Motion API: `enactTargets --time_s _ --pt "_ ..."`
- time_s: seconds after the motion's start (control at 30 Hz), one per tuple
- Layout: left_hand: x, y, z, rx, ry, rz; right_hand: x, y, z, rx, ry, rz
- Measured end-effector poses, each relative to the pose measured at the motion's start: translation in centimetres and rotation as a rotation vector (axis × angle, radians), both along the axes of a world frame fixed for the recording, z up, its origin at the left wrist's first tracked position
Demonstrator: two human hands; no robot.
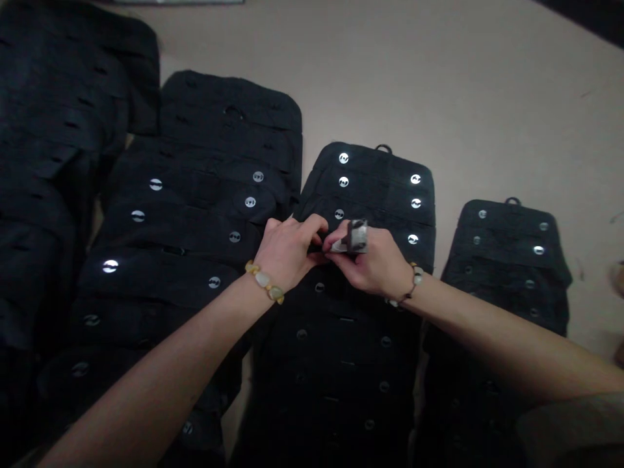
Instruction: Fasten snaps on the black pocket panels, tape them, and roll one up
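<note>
Black fabric pieces with round silver metal discs lie overlapped in rows. Over the middle-right row [375, 188], both hands meet near the third line of discs. My left hand [287, 250] has its fingers bent and pressed together at the fabric; what lies in its fingertips is hidden. My right hand [373, 260] is closed around a short grey and black tool [358, 236], whose tapered end points toward the left fingertips. The tool's exact kind does not show. A silver disc [339, 214] sits on the fabric just above the two hands.
To the left lies another overlapped row [195, 260] with discs. Further left, a row of black pieces [43, 149] shows dark slits. A smaller row [507, 221] with a loop on top lies at the right. All rest on a beige surface [463, 84].
</note>
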State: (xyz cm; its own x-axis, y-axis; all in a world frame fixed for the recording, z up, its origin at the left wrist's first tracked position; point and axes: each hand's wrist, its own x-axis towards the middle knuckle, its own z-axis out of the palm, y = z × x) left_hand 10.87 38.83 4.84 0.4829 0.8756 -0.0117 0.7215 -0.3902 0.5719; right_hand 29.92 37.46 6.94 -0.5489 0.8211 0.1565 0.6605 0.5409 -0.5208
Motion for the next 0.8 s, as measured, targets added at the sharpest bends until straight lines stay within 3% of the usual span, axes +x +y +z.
enactTargets --time_s 0.13,0.2,0.27,0.37,0.47,0.57,0.67,0.8 --pt "-0.2 0.0 -0.3 0.076 0.067 -0.034 -2.0 -0.1 1.0 0.046 -0.225 0.018" --pt "-0.1 -0.2 0.0 0.088 0.101 -0.029 -2.3 -0.1 1.4 0.014 -0.225 0.003" --pt "0.1 -0.5 0.8 0.084 0.126 -0.014 -1.4 -0.4 1.7 -0.011 -0.085 -0.024" --pt "1.4 -0.9 2.5 0.093 0.105 -0.003 2.2 -1.4 2.0 -0.005 0.255 -0.078" --pt "4.8 -0.8 3.4 0.138 0.038 -0.035 7.5 -2.4 1.7 0.015 0.468 -0.217" --pt "9.8 -0.2 2.9 0.162 0.002 -0.123 12.2 -2.8 0.4 -0.028 0.571 -0.365" --pt "13.8 0.3 1.7 0.199 0.051 -0.17 14.9 -2.5 -1.2 -0.08 0.611 -0.356" --pt "15.3 0.8 0.7 0.234 0.107 -0.129 15.8 -2.1 -2.4 -0.041 0.603 -0.281"
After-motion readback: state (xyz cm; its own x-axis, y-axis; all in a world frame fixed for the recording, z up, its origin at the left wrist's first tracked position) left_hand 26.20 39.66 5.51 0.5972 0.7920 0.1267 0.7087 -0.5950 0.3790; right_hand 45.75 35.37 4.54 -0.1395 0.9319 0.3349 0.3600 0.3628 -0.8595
